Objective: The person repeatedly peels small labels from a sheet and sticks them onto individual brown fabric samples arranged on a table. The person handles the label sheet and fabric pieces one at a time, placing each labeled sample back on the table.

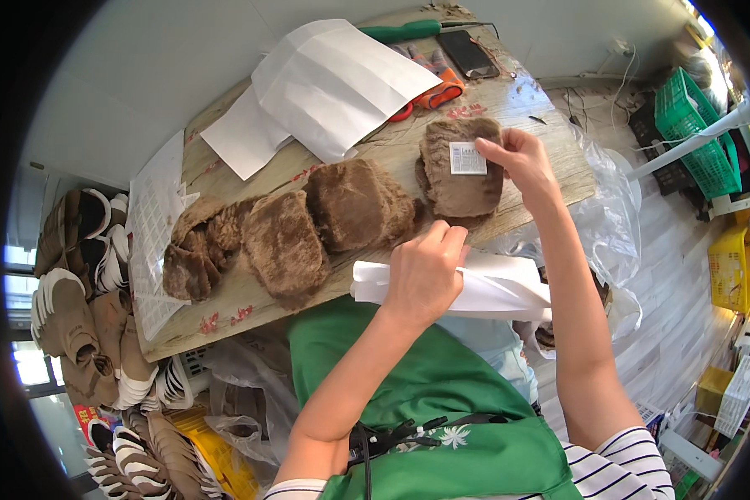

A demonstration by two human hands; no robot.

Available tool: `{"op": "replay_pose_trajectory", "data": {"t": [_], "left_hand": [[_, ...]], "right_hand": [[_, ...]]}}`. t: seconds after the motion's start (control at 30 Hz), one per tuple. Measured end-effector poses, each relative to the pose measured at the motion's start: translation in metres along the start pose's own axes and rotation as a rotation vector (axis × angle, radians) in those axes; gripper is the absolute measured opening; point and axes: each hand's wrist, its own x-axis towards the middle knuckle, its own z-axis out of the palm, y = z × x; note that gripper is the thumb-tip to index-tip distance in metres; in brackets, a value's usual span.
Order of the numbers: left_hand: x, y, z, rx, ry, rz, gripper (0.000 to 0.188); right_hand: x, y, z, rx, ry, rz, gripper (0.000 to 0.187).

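A brown furry pad (pixel 442 187) with a square white label (pixel 467 158) on its face lies at the table's right part. My right hand (pixel 521 162) grips this pad by its right edge, thumb on the label's upper corner, the other fingers largely hidden. Just below it, my left hand (pixel 425 275) is closed around a loosely rolled white paper (pixel 500 287), which stretches over my lap to the right forearm. Left of the pad, several more brown furry pieces (pixel 285 237) lie in a row along the near edge.
White sheets (pixel 342 79), a phone (pixel 467 54), a green-handled tool (pixel 404 32) and an orange-grey glove (pixel 442 87) cover the table's (pixel 550 158) far side. Stacks of brown pieces with white edges (pixel 62 312) stand left. Clear plastic bags (pixel 604 200) hang at right; green baskets (pixel 683 104) stand beyond.
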Motion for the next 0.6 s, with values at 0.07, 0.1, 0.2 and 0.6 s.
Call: {"op": "replay_pose_trajectory", "data": {"t": [0.07, 0.1, 0.2, 0.6], "left_hand": [[-0.001, 0.001, -0.004, 0.033, -0.015, -0.007, 0.015], [-0.001, 0.002, -0.006, 0.049, -0.024, -0.007, 0.015], [-0.002, 0.002, -0.021, 0.091, -0.04, -0.092, 0.011], [-0.027, 0.019, -0.113, -0.171, -0.236, -0.05, 0.042]], "right_hand": [[0.001, -0.004, 0.005, -0.392, 0.293, -0.293, 0.036], [-0.001, -0.005, 0.007, -0.589, 0.443, -0.437, 0.038], [-0.049, -0.043, 0.006, -0.34, 0.004, -0.226, 0.055], [-0.174, -0.048, -0.024, -0.769, -0.505, -0.478, 0.051]]}}
